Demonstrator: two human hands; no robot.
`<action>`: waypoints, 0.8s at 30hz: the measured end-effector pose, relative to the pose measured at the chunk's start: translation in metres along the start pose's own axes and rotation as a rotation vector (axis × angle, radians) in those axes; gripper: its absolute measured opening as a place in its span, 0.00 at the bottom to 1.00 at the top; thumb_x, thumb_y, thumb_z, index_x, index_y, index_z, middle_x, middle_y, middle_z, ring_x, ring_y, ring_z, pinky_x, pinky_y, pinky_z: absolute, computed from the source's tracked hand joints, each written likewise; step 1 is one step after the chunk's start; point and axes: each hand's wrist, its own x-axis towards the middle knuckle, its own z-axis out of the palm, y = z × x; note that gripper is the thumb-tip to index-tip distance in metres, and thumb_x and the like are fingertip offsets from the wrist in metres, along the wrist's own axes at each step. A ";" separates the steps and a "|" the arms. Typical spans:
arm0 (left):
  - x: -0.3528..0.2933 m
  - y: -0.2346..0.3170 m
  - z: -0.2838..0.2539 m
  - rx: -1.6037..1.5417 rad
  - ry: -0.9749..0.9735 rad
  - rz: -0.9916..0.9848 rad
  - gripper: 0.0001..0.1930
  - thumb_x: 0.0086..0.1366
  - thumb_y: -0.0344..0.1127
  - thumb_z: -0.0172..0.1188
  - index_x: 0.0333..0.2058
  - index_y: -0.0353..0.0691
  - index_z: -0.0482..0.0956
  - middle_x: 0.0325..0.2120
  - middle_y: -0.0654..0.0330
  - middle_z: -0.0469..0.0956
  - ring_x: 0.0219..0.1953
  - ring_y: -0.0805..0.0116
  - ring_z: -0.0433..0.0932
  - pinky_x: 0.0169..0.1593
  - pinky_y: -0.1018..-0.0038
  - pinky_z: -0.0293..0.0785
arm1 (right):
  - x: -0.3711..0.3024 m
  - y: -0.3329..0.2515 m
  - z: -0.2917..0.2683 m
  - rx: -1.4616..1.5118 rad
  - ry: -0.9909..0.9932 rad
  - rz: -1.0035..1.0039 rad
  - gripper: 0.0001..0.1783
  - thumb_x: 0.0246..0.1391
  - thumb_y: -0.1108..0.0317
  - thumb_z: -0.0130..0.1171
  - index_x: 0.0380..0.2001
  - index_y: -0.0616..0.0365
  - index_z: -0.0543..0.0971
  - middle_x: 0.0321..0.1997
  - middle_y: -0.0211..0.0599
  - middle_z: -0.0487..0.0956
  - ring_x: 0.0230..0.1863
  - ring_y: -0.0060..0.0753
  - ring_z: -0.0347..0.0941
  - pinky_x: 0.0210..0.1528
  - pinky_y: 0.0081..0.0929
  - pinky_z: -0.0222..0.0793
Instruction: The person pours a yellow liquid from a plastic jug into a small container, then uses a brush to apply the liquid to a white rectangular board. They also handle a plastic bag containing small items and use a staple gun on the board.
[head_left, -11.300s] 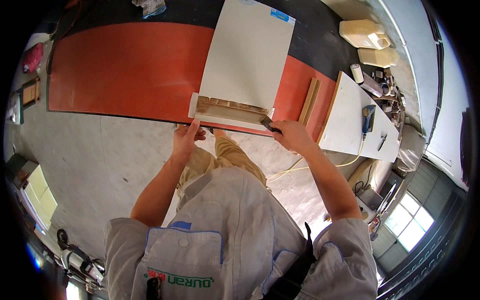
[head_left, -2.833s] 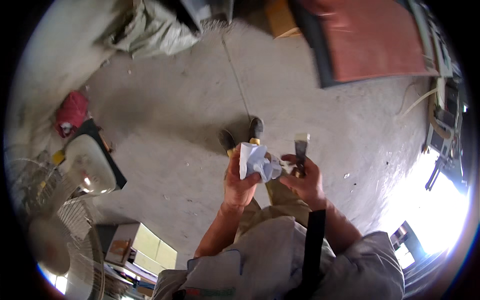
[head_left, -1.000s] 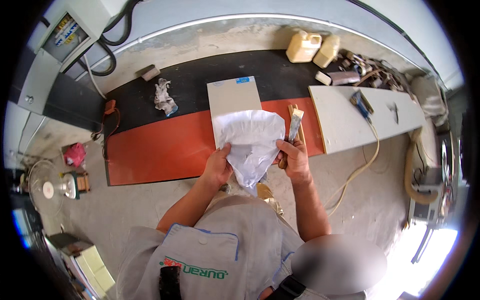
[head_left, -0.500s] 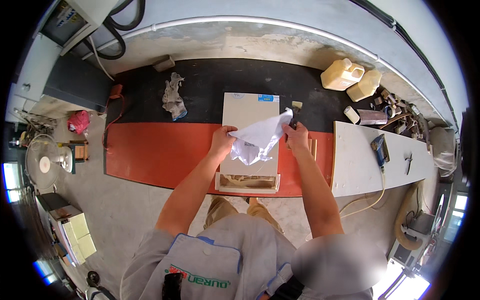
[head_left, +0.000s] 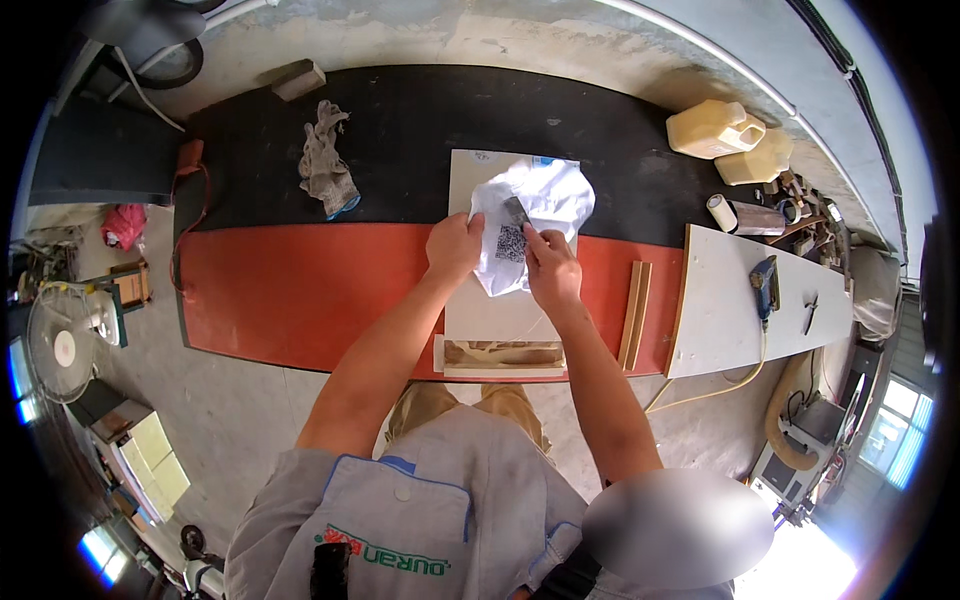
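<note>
A crumpled white paper sheet [head_left: 560, 200] with a printed square code hangs over a pale flat panel [head_left: 480, 318]. My left hand [head_left: 456, 246] is closed on the sheet's left edge, thumb on top. My right hand [head_left: 553, 268] is closed round a flat, dark grey scraper-like tool [head_left: 517, 211]. Its blade lies against the face of the sheet, pointing up and left; the handle is hidden in my fingers. The panel lies on the red and black bench, and at its near end is an open pale frame [head_left: 500, 372] with brown torn-looking material inside.
To the right are wooden strips [head_left: 636, 315] and a white board [head_left: 715, 300] carrying a blue corded power tool [head_left: 765, 290]. A grey glove [head_left: 328, 165] lies at the back left. Yellowish jugs [head_left: 712, 130] stand at the back right, near a roll and clutter.
The sheet has turned and spread, so its printed code now faces up. My right hand has moved left and nearer, bringing the dark blade onto the sheet. The view has shifted.
</note>
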 end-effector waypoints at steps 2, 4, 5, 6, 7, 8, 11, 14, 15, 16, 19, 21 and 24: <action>0.006 0.001 -0.005 0.108 -0.002 0.065 0.23 0.74 0.51 0.53 0.31 0.35 0.82 0.33 0.45 0.84 0.39 0.41 0.83 0.43 0.48 0.77 | 0.004 0.005 0.014 -0.273 -0.209 0.001 0.28 0.59 0.71 0.60 0.64 0.54 0.76 0.48 0.42 0.76 0.47 0.48 0.79 0.44 0.42 0.81; 0.007 -0.002 -0.007 0.201 0.039 0.121 0.23 0.75 0.50 0.52 0.32 0.35 0.82 0.33 0.46 0.84 0.40 0.41 0.83 0.44 0.48 0.78 | 0.007 -0.011 0.005 -0.391 -0.396 0.054 0.28 0.61 0.70 0.57 0.66 0.54 0.74 0.49 0.44 0.74 0.48 0.48 0.79 0.46 0.43 0.82; 0.009 -0.001 -0.007 0.194 0.026 0.107 0.23 0.75 0.49 0.52 0.32 0.35 0.82 0.34 0.46 0.85 0.40 0.42 0.84 0.44 0.49 0.78 | 0.012 -0.014 0.000 -0.412 -0.460 0.074 0.31 0.60 0.70 0.56 0.68 0.55 0.70 0.50 0.47 0.73 0.49 0.51 0.79 0.46 0.44 0.82; 0.010 -0.002 -0.009 0.186 0.013 0.095 0.23 0.75 0.49 0.52 0.32 0.34 0.83 0.34 0.46 0.85 0.41 0.42 0.84 0.44 0.49 0.78 | 0.009 -0.015 -0.001 -0.428 -0.479 0.086 0.31 0.60 0.70 0.56 0.68 0.55 0.70 0.50 0.47 0.73 0.49 0.51 0.79 0.47 0.44 0.82; 0.011 -0.001 -0.009 0.179 -0.002 0.084 0.23 0.75 0.49 0.52 0.33 0.34 0.83 0.35 0.46 0.85 0.41 0.42 0.84 0.44 0.49 0.79 | 0.004 -0.016 -0.002 -0.444 -0.497 0.098 0.32 0.59 0.71 0.56 0.68 0.55 0.70 0.50 0.48 0.73 0.49 0.51 0.79 0.47 0.45 0.81; 0.010 0.008 -0.014 0.131 -0.068 0.023 0.22 0.75 0.49 0.52 0.33 0.35 0.84 0.35 0.47 0.85 0.41 0.43 0.84 0.44 0.49 0.79 | 0.002 -0.016 -0.005 -0.461 -0.515 0.111 0.32 0.59 0.71 0.56 0.68 0.56 0.69 0.51 0.48 0.73 0.49 0.51 0.79 0.47 0.45 0.81; 0.007 0.022 -0.024 0.092 -0.148 -0.044 0.22 0.75 0.50 0.52 0.35 0.36 0.85 0.36 0.47 0.86 0.42 0.44 0.84 0.45 0.49 0.79 | -0.005 -0.016 -0.019 -0.461 -0.597 0.136 0.32 0.61 0.70 0.56 0.69 0.56 0.68 0.55 0.48 0.73 0.52 0.50 0.79 0.47 0.41 0.83; 0.011 0.003 -0.005 0.210 -0.016 0.085 0.23 0.75 0.50 0.52 0.36 0.36 0.85 0.37 0.47 0.86 0.43 0.44 0.85 0.46 0.49 0.79 | -0.024 -0.013 -0.036 -0.468 -0.632 0.151 0.29 0.63 0.69 0.54 0.68 0.55 0.70 0.55 0.47 0.74 0.52 0.50 0.80 0.48 0.43 0.82; 0.013 0.000 -0.002 0.233 0.002 0.100 0.23 0.75 0.50 0.52 0.36 0.36 0.85 0.37 0.47 0.86 0.43 0.44 0.85 0.46 0.49 0.79 | -0.032 -0.013 -0.042 -0.472 -0.647 0.159 0.28 0.64 0.69 0.54 0.67 0.55 0.71 0.54 0.47 0.74 0.51 0.50 0.80 0.48 0.43 0.82; 0.017 -0.002 0.001 0.255 0.020 0.115 0.23 0.75 0.51 0.52 0.36 0.36 0.86 0.37 0.46 0.86 0.44 0.44 0.85 0.46 0.49 0.79 | -0.033 -0.008 -0.052 -0.483 -0.666 0.209 0.26 0.64 0.68 0.54 0.65 0.56 0.73 0.52 0.47 0.76 0.50 0.49 0.81 0.48 0.44 0.82; 0.010 0.003 -0.007 0.119 0.055 -0.024 0.22 0.75 0.50 0.52 0.36 0.36 0.84 0.37 0.45 0.85 0.44 0.43 0.84 0.47 0.49 0.79 | -0.062 -0.037 -0.108 -0.314 -0.616 0.325 0.20 0.67 0.67 0.55 0.60 0.59 0.76 0.48 0.47 0.80 0.46 0.49 0.82 0.48 0.45 0.80; 0.009 0.000 -0.006 0.054 0.107 -0.020 0.21 0.75 0.49 0.52 0.36 0.35 0.82 0.36 0.44 0.85 0.43 0.41 0.84 0.47 0.49 0.78 | -0.087 -0.040 -0.136 0.030 -0.281 0.300 0.17 0.68 0.66 0.55 0.57 0.60 0.78 0.45 0.47 0.82 0.43 0.48 0.83 0.46 0.45 0.79; 0.007 -0.013 0.000 -0.044 0.202 0.069 0.20 0.74 0.47 0.53 0.34 0.33 0.80 0.35 0.41 0.83 0.42 0.38 0.82 0.46 0.47 0.76 | -0.151 -0.006 -0.127 0.580 -0.463 0.608 0.16 0.66 0.67 0.56 0.55 0.57 0.79 0.45 0.48 0.84 0.42 0.48 0.82 0.44 0.42 0.77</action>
